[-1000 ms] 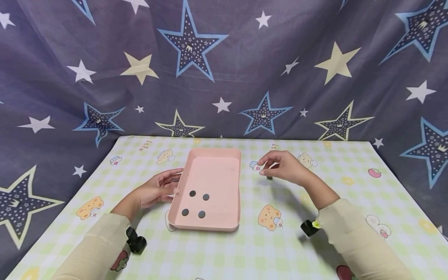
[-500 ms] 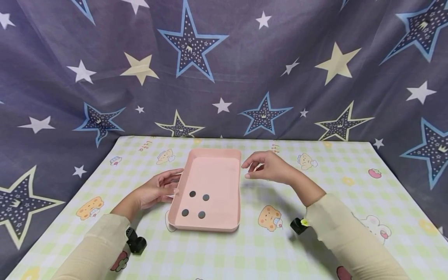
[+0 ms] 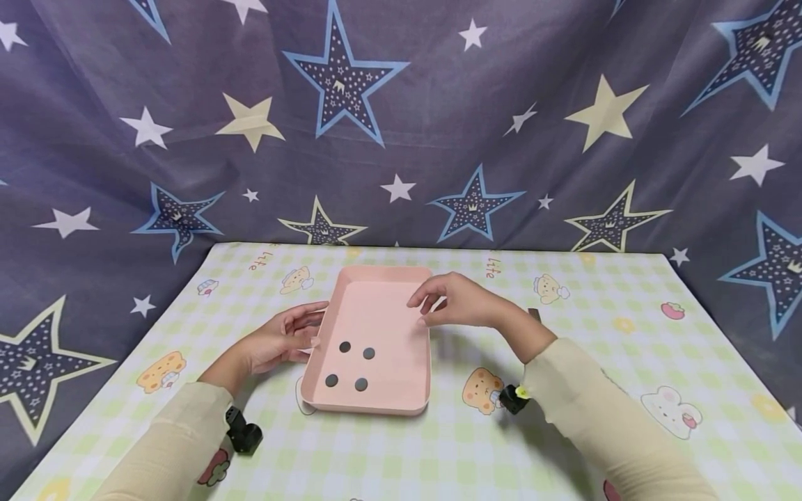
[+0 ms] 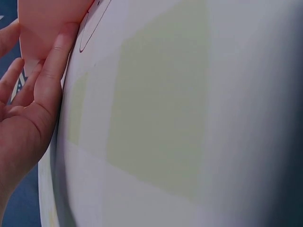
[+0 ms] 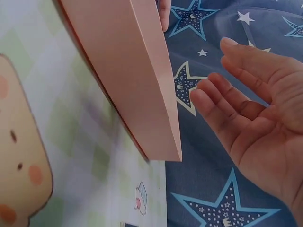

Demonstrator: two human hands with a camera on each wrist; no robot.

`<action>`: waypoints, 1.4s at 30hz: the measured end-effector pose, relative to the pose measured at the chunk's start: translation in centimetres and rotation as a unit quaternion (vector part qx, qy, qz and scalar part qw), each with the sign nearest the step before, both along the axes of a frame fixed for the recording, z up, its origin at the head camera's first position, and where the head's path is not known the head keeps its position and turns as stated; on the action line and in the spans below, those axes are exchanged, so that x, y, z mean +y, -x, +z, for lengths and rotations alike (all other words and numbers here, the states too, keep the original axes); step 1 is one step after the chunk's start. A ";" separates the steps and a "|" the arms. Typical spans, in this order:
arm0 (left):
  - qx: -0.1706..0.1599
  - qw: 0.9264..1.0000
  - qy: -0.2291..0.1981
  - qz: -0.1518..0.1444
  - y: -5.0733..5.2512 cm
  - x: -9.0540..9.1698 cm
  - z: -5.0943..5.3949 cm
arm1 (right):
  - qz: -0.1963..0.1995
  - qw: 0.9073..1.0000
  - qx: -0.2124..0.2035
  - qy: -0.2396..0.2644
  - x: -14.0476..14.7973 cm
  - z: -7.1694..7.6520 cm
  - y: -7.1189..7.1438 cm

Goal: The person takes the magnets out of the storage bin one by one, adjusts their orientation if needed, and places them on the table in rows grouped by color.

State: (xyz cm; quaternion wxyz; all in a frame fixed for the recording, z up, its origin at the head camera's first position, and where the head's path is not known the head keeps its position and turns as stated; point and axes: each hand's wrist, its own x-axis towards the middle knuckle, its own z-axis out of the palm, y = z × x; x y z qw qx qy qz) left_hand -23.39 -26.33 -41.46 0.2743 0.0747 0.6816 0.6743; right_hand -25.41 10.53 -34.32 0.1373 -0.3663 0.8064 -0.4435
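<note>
A pink rectangular tray (image 3: 401, 327) lies on the table, with several small dark round discs (image 3: 369, 353) near its front left corner. Against the tray's left side rests my left hand (image 3: 276, 341), fingers relaxed; the left wrist view shows a finger touching the outer wall (image 4: 42, 28). My right hand (image 3: 460, 300) hovers over the tray's right edge, thumb and fingers loosely bent and apart. Nothing shows between its fingers in the right wrist view (image 5: 265, 109). Behind the right wrist, one end of a dark object (image 3: 534, 314) shows; the forearm hides the rest.
A checked cloth with cartoon prints (image 3: 250, 452) covers the table. A dark star-patterned curtain (image 3: 401, 125) hangs behind the table's far edge. Small black devices (image 3: 243, 431) are worn at both wrists.
My right hand has moved left from the table beside the tray to over its right edge. The far end of the dark object has come into sight. Left hand, tray and discs have stayed put.
</note>
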 end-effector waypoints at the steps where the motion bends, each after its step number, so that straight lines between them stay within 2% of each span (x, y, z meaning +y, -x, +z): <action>1: 0.000 1.000 0.000 0.000 0.0 0.0 -0.1 | 0.007 1.000 -0.005 -0.001 -0.2 -0.1 0.1; 6: -0.002 1.000 -0.001 -0.001 0.0 -0.1 -0.2 | 0.034 0.999 -0.020 -0.003 -1.3 -0.2 0.4; 17: 0.003 1.000 -0.003 -0.002 -0.2 -0.1 0.1 | 0.056 0.998 -0.031 -0.001 -3.3 -0.9 0.9; 27: 0.004 1.000 -0.001 0.001 0.1 -0.1 -0.2 | 0.073 0.996 -0.020 -0.050 -4.2 -1.0 1.2; 36: 0.005 1.000 -0.005 0.000 -0.2 0.0 0.1 | 0.083 0.992 -0.048 -0.080 -5.5 -0.8 2.0; 42: 0.006 1.000 -0.004 -0.003 -0.1 0.0 0.0 | 0.095 0.991 -0.049 -0.082 -6.3 -0.7 2.6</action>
